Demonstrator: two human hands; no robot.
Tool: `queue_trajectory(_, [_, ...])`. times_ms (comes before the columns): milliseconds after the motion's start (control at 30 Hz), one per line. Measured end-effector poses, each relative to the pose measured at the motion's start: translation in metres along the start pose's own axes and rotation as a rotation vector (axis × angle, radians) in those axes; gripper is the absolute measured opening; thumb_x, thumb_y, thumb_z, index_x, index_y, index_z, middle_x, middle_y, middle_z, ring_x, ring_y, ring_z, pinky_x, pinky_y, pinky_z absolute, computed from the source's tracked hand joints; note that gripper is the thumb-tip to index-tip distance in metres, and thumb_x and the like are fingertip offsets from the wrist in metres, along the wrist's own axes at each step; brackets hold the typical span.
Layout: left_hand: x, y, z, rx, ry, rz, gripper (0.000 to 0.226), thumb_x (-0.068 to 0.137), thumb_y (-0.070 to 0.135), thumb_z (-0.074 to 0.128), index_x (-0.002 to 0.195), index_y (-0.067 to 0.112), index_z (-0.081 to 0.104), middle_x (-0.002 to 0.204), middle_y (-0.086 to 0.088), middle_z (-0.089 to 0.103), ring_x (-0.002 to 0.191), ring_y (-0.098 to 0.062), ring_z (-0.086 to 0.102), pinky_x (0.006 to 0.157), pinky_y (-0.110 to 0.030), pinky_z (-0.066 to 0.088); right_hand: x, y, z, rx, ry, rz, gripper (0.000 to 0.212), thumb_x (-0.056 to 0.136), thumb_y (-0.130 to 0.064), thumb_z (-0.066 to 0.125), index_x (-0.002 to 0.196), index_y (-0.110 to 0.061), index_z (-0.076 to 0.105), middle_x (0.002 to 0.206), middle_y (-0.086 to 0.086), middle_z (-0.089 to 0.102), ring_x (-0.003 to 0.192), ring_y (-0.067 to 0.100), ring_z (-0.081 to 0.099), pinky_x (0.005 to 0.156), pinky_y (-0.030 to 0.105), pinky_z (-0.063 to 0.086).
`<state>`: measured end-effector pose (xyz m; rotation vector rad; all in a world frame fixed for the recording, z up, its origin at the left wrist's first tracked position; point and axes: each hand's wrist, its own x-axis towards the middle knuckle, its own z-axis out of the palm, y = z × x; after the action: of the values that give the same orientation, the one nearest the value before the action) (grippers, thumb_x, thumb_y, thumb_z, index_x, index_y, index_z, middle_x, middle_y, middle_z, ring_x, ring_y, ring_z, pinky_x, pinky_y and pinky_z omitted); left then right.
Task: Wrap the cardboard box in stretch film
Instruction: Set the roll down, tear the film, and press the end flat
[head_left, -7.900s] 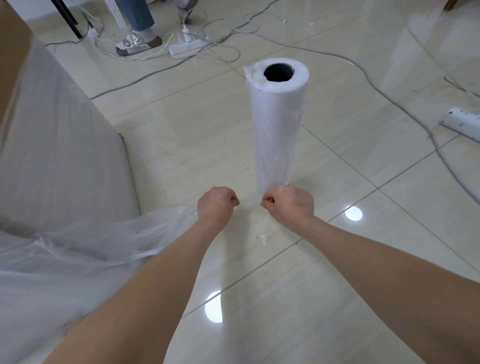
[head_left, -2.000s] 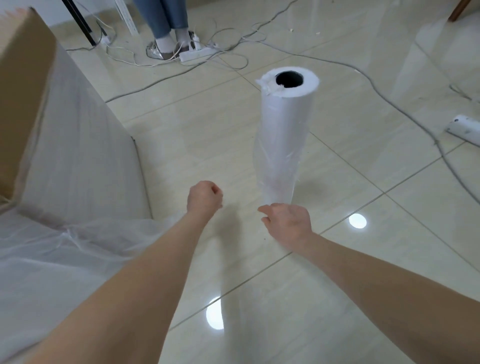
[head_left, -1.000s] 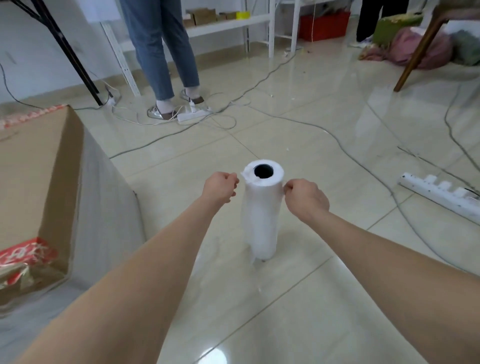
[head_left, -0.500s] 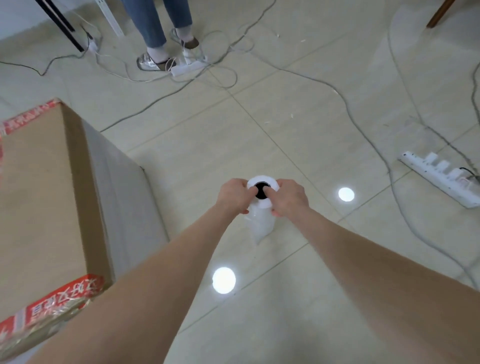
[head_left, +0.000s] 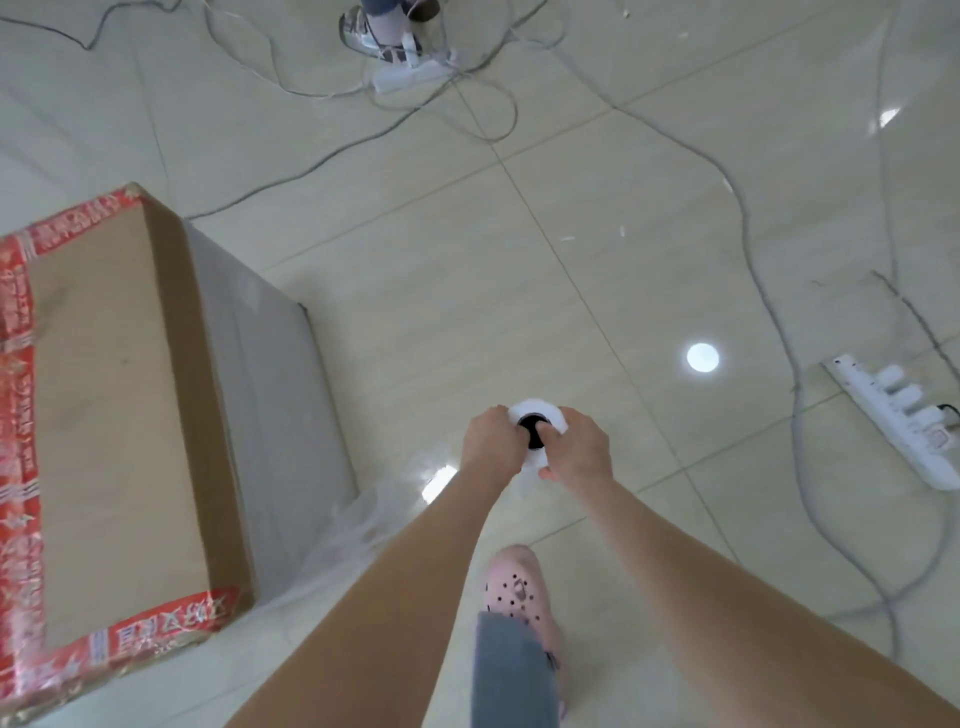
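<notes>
Indoor room with a glossy beige tile floor (head_left: 597, 171), ceiling lights reflecting off it. Looks like an improvised work or recording space more than a lived-in room. Loose cables (head_left: 769, 291) run all over the tiles. One white power strip (head_left: 904, 421) on my right, another power strip (head_left: 410, 75) up ahead, right by a second person's shoe (head_left: 371, 34). Big taped cardboard box (head_left: 114, 415) sits straight on the floor at my left, its side covered in stretch film (head_left: 270, 415). No desk here, I work standing, my pink clog (head_left: 514, 582) on the tiles. Exact type of room: can't tell from this view.
</notes>
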<state>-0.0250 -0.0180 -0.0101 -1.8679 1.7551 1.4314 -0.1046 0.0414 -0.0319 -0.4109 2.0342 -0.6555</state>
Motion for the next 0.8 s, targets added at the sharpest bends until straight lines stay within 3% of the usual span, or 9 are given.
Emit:
queue_trajectory(100, [0.01,0.008,-0.009,0.065,-0.001,-0.037,0.022,0.086,0.01,0.047,0.104,0.003,0.058,0.101,-0.015,0.065,0.086,-0.035,0.067,0.076,-0.042,0.057,0.008,-0.015,0.005,-0.075,-0.025,0.026,0.022,0.088,-0.012,0.05,0.105,-0.016,0.062,0.1,0.008,0.064,0.089,0.03,0.064,0.076,0.048,0.056])
queue_trajectory(433, [0.071,0.076,-0.056,0.133,0.036,-0.008,0.021,0.084,0.012,0.05,0.1,0.006,0.062,0.098,-0.014,0.067,0.085,-0.032,0.063,0.066,-0.031,0.046,0.082,-0.091,-0.015,-0.268,-0.003,-0.034,0.028,0.086,-0.008,0.047,0.109,-0.012,0.063,0.103,0.01,0.066,0.085,0.035,0.066,0.077,0.046,0.055])
queue_trajectory(567, [0.098,0.104,-0.066,0.138,0.059,-0.029,0.019,0.086,0.01,0.051,0.1,0.004,0.061,0.091,-0.012,0.062,0.079,-0.028,0.055,0.062,-0.03,0.04,0.116,-0.119,-0.028,-0.334,-0.036,-0.07,0.025,0.087,-0.007,0.045,0.105,-0.011,0.062,0.095,0.01,0.067,0.068,0.033,0.069,0.07,0.044,0.057])
queue_trajectory(700, [0.114,0.118,-0.065,0.081,0.132,-0.054,0.015,0.085,0.012,0.052,0.096,0.009,0.062,0.095,-0.011,0.067,0.09,-0.032,0.062,0.063,-0.029,0.04,0.14,-0.135,-0.038,-0.349,-0.065,-0.084,0.022,0.088,-0.006,0.043,0.102,-0.013,0.058,0.083,0.003,0.06,0.055,0.028,0.066,0.07,0.047,0.057])
queue_trajectory(800, [0.11,0.117,-0.063,-0.012,0.184,-0.085,0.017,0.089,0.018,0.051,0.1,0.014,0.062,0.097,-0.01,0.068,0.094,-0.032,0.062,0.066,-0.03,0.041,0.143,-0.141,-0.041,-0.457,-0.1,-0.104,0.019,0.092,-0.023,0.044,0.106,-0.019,0.056,0.095,0.004,0.065,0.071,0.029,0.067,0.073,0.04,0.056])
